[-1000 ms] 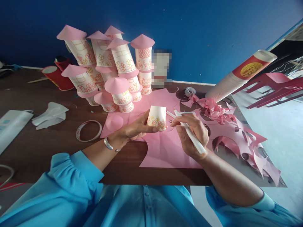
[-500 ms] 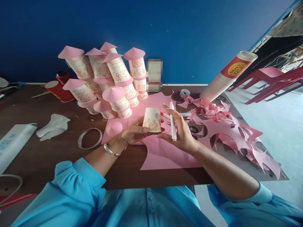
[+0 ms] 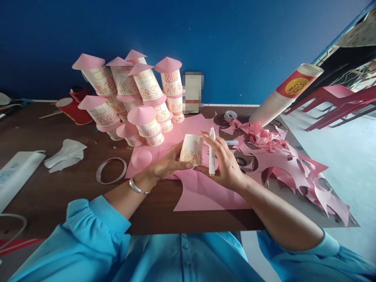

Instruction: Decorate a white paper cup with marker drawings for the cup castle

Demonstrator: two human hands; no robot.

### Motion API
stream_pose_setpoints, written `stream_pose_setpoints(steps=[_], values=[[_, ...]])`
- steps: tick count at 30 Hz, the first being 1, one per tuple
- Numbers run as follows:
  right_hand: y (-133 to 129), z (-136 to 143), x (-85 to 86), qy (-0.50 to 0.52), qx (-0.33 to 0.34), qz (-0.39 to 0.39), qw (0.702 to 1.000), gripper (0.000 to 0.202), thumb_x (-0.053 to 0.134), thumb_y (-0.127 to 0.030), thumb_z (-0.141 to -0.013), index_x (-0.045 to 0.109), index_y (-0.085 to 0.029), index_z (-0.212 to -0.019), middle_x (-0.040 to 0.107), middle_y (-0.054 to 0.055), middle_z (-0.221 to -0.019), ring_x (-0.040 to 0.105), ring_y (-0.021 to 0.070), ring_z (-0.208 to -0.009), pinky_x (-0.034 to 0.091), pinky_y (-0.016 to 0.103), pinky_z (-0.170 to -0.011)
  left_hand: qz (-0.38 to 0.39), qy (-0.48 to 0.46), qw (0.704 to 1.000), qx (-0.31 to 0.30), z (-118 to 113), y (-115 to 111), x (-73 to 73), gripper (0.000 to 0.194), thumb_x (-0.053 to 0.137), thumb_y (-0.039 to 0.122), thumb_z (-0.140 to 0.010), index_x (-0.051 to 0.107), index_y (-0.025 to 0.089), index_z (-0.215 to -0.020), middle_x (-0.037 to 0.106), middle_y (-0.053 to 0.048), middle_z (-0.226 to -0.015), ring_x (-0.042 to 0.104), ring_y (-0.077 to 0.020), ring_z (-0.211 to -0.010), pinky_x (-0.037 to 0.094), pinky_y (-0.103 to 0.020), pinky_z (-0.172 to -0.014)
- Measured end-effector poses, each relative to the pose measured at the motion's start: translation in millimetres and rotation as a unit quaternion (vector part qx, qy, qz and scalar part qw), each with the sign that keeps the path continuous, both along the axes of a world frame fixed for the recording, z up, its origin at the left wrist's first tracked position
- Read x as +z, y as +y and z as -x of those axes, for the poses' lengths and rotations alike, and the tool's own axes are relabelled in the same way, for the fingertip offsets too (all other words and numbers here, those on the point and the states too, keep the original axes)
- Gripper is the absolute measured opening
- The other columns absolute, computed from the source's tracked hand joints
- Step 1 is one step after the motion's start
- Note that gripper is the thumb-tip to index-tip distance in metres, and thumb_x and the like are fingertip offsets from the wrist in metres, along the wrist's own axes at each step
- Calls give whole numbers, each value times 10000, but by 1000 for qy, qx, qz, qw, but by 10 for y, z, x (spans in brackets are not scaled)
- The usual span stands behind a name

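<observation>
My left hand (image 3: 170, 161) is closed around a white paper cup (image 3: 190, 149), held upside down. Red and yellow flowers are drawn around the cup's lower part. A white marker (image 3: 212, 156) with an orange tip stands upright in my right hand (image 3: 225, 160), gripped beside the cup. The right fingertips come close to the cup's right side; whether they touch it I cannot tell. Beneath both hands lies a sheet of pink paper (image 3: 205, 194). A pink paper cone (image 3: 141, 159) rests on that sheet, left of the cup.
Cup towers with pink cone roofs (image 3: 147, 88) stand at the back left. On the right are pink scraps (image 3: 293, 164), scissors (image 3: 249, 166) and a leaning cup stack (image 3: 276, 100). A tape roll (image 3: 111, 171), crumpled plastic (image 3: 67, 154) and a power strip (image 3: 19, 176) lie left.
The cup has shifted slightly right and turned in my left hand, showing another part of the flower drawing. The marker has moved a little left, nearer the cup.
</observation>
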State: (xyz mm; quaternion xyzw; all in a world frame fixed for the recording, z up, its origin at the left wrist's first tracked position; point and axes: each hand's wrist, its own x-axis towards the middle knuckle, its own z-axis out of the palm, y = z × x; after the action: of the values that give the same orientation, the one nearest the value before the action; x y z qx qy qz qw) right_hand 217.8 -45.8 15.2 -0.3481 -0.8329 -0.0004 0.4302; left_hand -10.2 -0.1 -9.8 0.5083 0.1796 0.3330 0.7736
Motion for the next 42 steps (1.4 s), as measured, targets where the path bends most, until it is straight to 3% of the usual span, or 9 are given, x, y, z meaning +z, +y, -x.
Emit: stream_pose_setpoints(steps=[2,5,8,11,16,24,31,38,42], values=[[-39,-26,58,30,-17,-35,999,704,653,-464,-1103,382,-288,-1728,728,174,-1386,729,361,-1264,667,543,-981,5,2,1000,8,1,5,-6,665,983,357,-777,703,269,-1373,751,-60,-1159,700,-252,-1077,571,-419,-988],[-126,-49,149,91,-25,-69,993,480,542,-415,-1155,575,-309,-1622,726,81,-1022,727,244,-838,653,407,-712,-6,14,1000,8,-10,6,25,737,983,390,-781,681,292,-1445,735,-68,-1246,664,-279,-1192,517,-463,-1098],[-207,-4,185,82,-7,-89,993,373,574,-255,-1117,694,-270,-1470,741,53,-953,711,195,-734,613,335,-631,-14,25,1000,0,-25,-3,78,750,970,417,-800,661,283,-1470,704,-97,-1343,633,-319,-1277,475,-517,-1159],[-237,77,170,97,-38,-72,992,326,684,-156,-1018,684,-228,-1336,781,16,-891,715,167,-648,601,298,-597,-5,33,999,0,-32,-15,104,735,970,414,-806,653,274,-1453,712,-89,-1283,650,-314,-1227,488,-515,-1124],[-216,113,174,90,5,-77,993,172,690,-116,-983,653,-243,-1093,777,2,-826,758,168,-663,602,267,-579,-6,32,999,9,-36,-17,95,660,979,360,-800,682,257,-1381,714,-63,-1216,652,-264,-1147,515,-430,-1028],[-237,92,195,48,3,-75,996,199,685,-105,-971,637,-248,-1100,772,-13,-796,761,166,-636,596,265,-549,-21,64,998,5,-32,-24,130,737,956,399,-815,630,253,-1459,695,-99,-1312,638,-322,-1244,516,-483,-1061],[-224,116,178,47,-3,-77,996,182,662,-107,-982,638,-263,-1072,772,-20,-790,759,169,-635,595,281,-541,-33,84,996,11,-29,-12,98,881,974,443,-787,585,251,-1553,724,-88,-1238,652,-317,-1204,529,-461,-1028],[-226,120,150,42,-15,-74,996,185,674,-114,-977,645,-268,-1076,780,-22,-798,762,166,-644,581,273,-542,-36,97,995,15,-41,-18,140,849,971,438,-790,596,240,-1526,709,-90,-1214,658,-294,-1151,552,-428,-961],[-219,121,148,41,-13,-77,996,202,670,-92,-979,633,-264,-1080,779,-22,-799,762,158,-640,579,261,-543,-33,83,996,10,-68,-27,190,831,966,437,-791,602,237,-1510,710,-115,-1305,661,-336,-1240,553,-476,-1027]])
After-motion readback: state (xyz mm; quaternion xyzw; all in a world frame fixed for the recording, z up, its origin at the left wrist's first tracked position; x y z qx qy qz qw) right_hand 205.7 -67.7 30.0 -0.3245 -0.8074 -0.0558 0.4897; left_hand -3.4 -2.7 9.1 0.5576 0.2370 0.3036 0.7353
